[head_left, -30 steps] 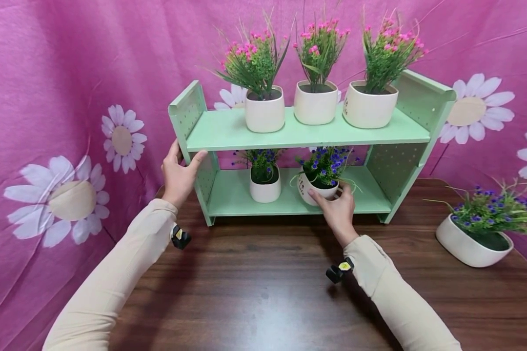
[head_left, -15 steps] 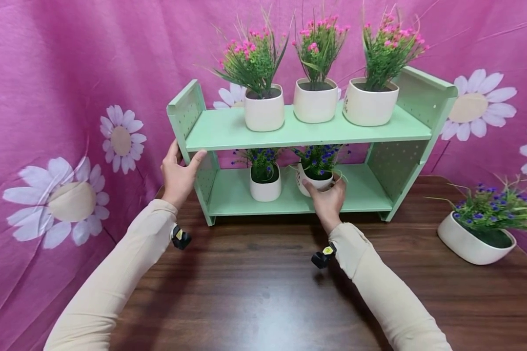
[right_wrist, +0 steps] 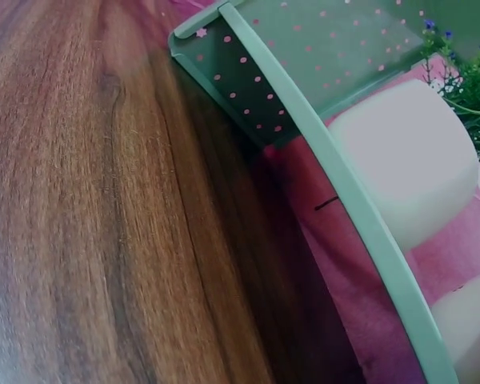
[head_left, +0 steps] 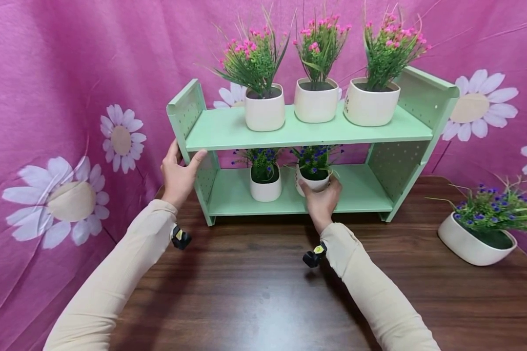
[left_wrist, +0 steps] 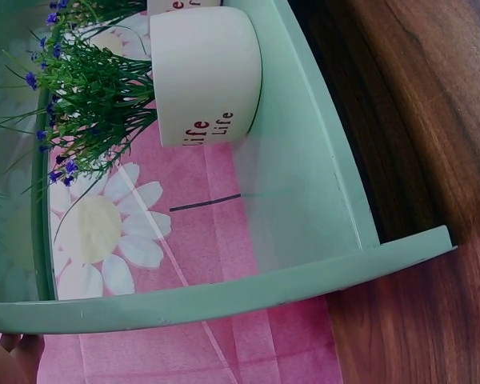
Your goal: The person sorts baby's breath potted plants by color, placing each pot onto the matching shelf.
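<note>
My left hand (head_left: 178, 174) grips the left side panel of a mint-green two-tier shelf (head_left: 228, 204), thumb in front and fingers around the outer side. Its fingers (left_wrist: 22, 352) peek in at the left wrist view's corner. On the lower tier, my right hand (head_left: 324, 199) holds a white pot (head_left: 314, 184) of blue-purple flowers, thumb on its front and fingers around its right side. To its left stands a similar white pot (head_left: 265, 190), lettered "Life" in the left wrist view. My right hand is out of sight in the right wrist view.
Three white pots of pink flowers, left (head_left: 265, 114), middle (head_left: 315, 106) and right (head_left: 371, 108), stand on the upper tier. Another pot (head_left: 474, 243) of blue-purple flowers lies tilted on the wooden table (head_left: 246, 282) at right. A pink daisy-print cloth (head_left: 114, 58) hangs behind.
My right hand has moved the held pot left and further back on the lower tier, from tilted to more upright. The left hand has stayed on the side panel.
</note>
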`<state>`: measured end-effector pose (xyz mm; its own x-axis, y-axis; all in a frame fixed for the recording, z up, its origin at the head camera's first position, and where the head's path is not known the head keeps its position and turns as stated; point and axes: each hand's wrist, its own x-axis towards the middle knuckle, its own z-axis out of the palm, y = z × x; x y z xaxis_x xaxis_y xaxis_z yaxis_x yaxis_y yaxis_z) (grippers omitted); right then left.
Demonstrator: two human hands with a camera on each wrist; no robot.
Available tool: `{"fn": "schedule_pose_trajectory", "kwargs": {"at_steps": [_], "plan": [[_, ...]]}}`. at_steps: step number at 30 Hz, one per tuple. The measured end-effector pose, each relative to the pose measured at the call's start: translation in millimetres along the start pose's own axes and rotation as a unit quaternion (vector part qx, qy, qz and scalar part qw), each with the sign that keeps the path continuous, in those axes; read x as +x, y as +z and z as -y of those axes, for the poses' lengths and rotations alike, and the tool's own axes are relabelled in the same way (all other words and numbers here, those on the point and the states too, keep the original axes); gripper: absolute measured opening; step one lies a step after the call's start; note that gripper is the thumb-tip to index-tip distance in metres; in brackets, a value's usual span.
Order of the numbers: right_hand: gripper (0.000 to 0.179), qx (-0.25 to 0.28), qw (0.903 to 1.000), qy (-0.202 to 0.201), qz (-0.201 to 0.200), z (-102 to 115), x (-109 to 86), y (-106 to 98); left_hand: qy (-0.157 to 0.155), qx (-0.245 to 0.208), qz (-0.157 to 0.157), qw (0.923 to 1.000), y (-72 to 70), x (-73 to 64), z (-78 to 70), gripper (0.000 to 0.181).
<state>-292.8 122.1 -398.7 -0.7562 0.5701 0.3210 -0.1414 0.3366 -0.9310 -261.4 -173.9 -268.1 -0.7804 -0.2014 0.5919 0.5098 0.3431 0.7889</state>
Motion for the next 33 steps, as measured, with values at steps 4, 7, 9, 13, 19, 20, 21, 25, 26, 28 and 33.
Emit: {"fn": "schedule_pose_trajectory", "kwargs": {"at_steps": [4,7,9,13,19,20,21,25,26,28,33], "plan": [[0.082,-0.001,1.0000,-0.008,0.000,0.6,-1.6,0.9,-0.001,-0.001,0.000,1.0000,0.0,0.0,-0.4,0.062],[0.083,-0.006,0.9999,-0.013,0.000,1.1,-2.0,1.0,-0.002,-0.003,-0.001,1.0000,0.0,0.4,-0.8,0.062],[0.083,-0.008,0.9998,-0.016,0.001,1.4,-2.5,0.9,-0.003,-0.003,-0.001,1.0000,0.0,0.5,-1.2,0.062],[0.084,-0.012,0.9998,-0.018,0.005,1.6,-3.9,0.4,-0.005,-0.003,-0.001,1.0000,0.2,0.0,-1.4,0.062],[0.085,-0.013,0.9997,-0.008,0.021,2.0,-4.7,-1.7,-0.006,0.001,0.001,1.0000,-0.3,-1.5,-2.2,0.062],[0.085,-0.014,0.9996,-0.006,0.024,2.1,-5.2,-2.1,-0.005,0.001,0.001,1.0000,-0.5,-1.7,-2.4,0.062],[0.085,-0.013,0.9995,-0.006,0.027,2.5,-6.0,-2.6,-0.005,-0.001,0.002,1.0000,-0.5,-1.9,-2.4,0.062],[0.085,-0.014,0.9992,-0.005,0.037,2.5,-7.3,-4.3,-0.002,-0.007,0.002,1.0000,-0.3,-2.2,-2.1,0.061],[0.085,-0.015,0.9991,-0.005,0.039,2.1,-7.1,-4.6,-0.001,-0.007,0.002,1.0000,-0.2,-2.1,-2.1,0.061],[0.085,-0.018,0.9989,-0.002,0.043,1.9,-6.8,-5.4,0.000,-0.008,0.002,1.0000,-0.2,-2.0,-1.7,0.061],[0.088,-0.009,0.9982,0.011,0.059,4.2,-6.6,-8.5,0.007,-0.010,0.002,0.9999,-0.9,-1.3,-1.7,0.059]]}}
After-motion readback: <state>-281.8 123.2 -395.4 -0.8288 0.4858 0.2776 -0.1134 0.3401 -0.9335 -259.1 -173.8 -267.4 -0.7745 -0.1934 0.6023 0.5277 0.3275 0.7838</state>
